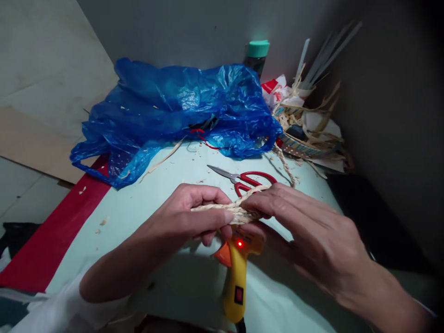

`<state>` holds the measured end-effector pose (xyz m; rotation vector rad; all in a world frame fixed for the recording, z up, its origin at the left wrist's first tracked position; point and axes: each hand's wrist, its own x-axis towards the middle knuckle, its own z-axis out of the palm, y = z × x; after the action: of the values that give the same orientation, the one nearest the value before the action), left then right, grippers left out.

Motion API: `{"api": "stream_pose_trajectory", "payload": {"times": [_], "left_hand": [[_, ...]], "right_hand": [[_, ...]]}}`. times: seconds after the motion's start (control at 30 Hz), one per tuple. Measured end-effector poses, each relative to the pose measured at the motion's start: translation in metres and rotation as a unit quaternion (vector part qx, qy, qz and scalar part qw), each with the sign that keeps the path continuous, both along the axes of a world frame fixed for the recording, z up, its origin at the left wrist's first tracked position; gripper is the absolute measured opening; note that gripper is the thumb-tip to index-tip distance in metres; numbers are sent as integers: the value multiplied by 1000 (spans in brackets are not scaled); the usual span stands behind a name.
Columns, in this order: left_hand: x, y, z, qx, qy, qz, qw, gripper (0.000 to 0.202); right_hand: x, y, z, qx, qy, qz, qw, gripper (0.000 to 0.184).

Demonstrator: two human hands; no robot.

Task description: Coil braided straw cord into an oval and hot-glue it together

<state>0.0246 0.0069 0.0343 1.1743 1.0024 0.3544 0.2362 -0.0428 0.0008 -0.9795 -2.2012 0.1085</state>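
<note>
A pale braided straw cord [239, 213], layered into a flat piece, is held between both hands above the table. My left hand [194, 215] pinches it with the thumb on top and fingers beneath. My right hand [298, 222] closes on its right end, fingertips hiding part of the braid. Right below lies a yellow glue gun [237, 273] with an orange trigger, a lit red light and a switch on its handle; its front end is hidden under the hands. Just beyond the hands rest red-handled scissors [239, 176], blades apart, pointing left.
A crumpled blue plastic bag [180, 101] spreads across the back. At the back right stand a basket [308, 148] of straw scraps, translucent sticks [326, 58] and a green-lidded jar [258, 51]. A loose braid [285, 162] trails near the basket. Straw bits litter the pale tabletop [138, 208].
</note>
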Motion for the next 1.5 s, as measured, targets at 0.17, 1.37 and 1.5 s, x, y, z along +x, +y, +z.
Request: {"api": "stream_pose_trajectory", "payload": {"times": [0.17, 1.37, 1.5], "left_hand": [[3, 3, -2, 0, 16, 7, 1000, 15], [1, 8, -12, 189, 77, -131, 970, 21], [5, 6, -18, 189, 120, -107, 969, 14]], "right_hand": [[-1, 5, -9, 31, 21, -11, 999, 5], [-2, -4, -19, 34, 29, 33, 998, 6], [-4, -3, -25, 30, 30, 48, 998, 8]]}}
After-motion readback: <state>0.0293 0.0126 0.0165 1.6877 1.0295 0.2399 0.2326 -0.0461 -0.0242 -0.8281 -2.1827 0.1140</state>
